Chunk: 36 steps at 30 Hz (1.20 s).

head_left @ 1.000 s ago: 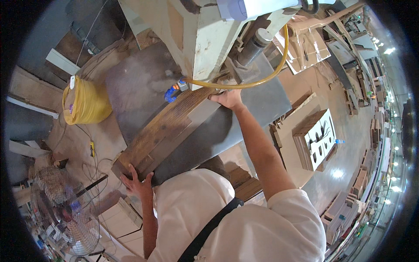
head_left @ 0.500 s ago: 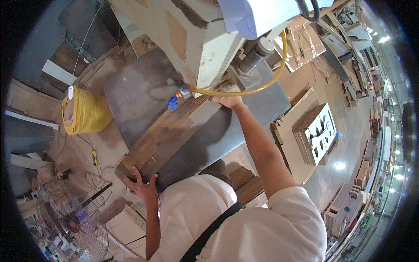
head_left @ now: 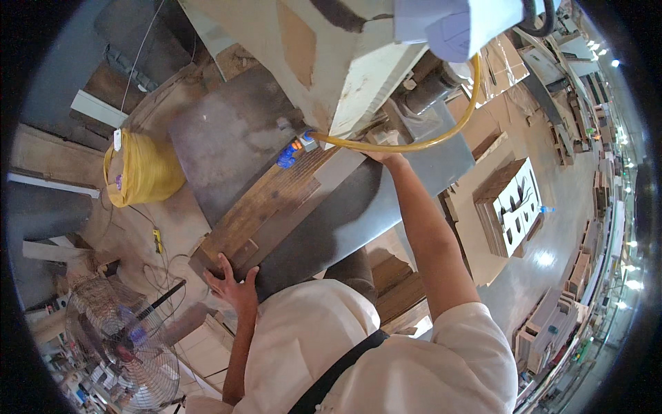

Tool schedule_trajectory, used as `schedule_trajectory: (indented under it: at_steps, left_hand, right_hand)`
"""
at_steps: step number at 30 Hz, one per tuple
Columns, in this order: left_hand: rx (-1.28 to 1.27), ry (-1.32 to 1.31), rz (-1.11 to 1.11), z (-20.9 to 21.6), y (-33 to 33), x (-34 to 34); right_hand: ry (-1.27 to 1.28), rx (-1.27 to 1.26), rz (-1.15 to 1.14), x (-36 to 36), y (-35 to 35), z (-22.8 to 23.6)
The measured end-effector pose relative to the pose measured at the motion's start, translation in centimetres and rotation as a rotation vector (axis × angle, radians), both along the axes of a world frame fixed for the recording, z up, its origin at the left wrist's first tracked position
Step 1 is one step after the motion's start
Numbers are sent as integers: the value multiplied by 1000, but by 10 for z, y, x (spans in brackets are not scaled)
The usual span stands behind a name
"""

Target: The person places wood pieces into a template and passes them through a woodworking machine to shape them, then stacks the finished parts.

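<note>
A long wooden board (head_left: 265,200), brown with a greyer strip along its near side, lies slantwise on a dark metal machine table (head_left: 231,131). My left hand (head_left: 236,286) rests against the near left end of the board, its fingers spread. My right hand (head_left: 387,153) is at the board's far end, beneath a yellow hose (head_left: 414,146); its fingers are mostly hidden by the hose and the machine. A blue and orange air fitting (head_left: 293,150) sits just over the board, beside the pale machine head (head_left: 345,83).
A yellow sack (head_left: 141,169) stands left of the table. Cables trail over the floor there, near a wire-caged fan (head_left: 124,345). To the right is a stack of cut panels with a white top (head_left: 514,210). White paper (head_left: 448,27) hangs over the machine.
The view has shifted slightly, moving the scene a little to the right. My left hand's fingers have spread wider at the board's end. My right hand stays at the far end.
</note>
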<state>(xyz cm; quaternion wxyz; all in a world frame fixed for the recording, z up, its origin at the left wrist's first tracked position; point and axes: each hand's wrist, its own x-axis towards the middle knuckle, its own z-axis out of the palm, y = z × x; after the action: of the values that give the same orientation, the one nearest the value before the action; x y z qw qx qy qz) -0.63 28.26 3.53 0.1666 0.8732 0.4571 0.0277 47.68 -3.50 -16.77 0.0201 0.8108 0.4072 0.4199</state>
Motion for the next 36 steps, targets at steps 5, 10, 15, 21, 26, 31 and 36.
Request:
schedule_trajectory:
  at_steps: [5,10,15,21,26,31,36]
  left_hand:
    - [22,-5,-27,-7,2,8]
    - [-5,7,-23,-4,4,12]
    - [18,-2,-61,-11,9,16]
    - [30,-16,-70,-13,11,22]
    - [51,-4,-70,-16,12,27]
    - [71,-12,-72,-15,12,32]
    - [100,-11,-105,-17,13,36]
  right_hand:
    - [413,17,-108,-20,10,62]
    - [713,56,-252,-36,30,122]
    - [746,35,-334,-35,30,139]
    - [810,169,-280,-34,28,145]
    - [611,138,-289,-30,23,136]
    - [841,313,-192,-30,17,145]
    - [787,269,-248,-20,14,135]
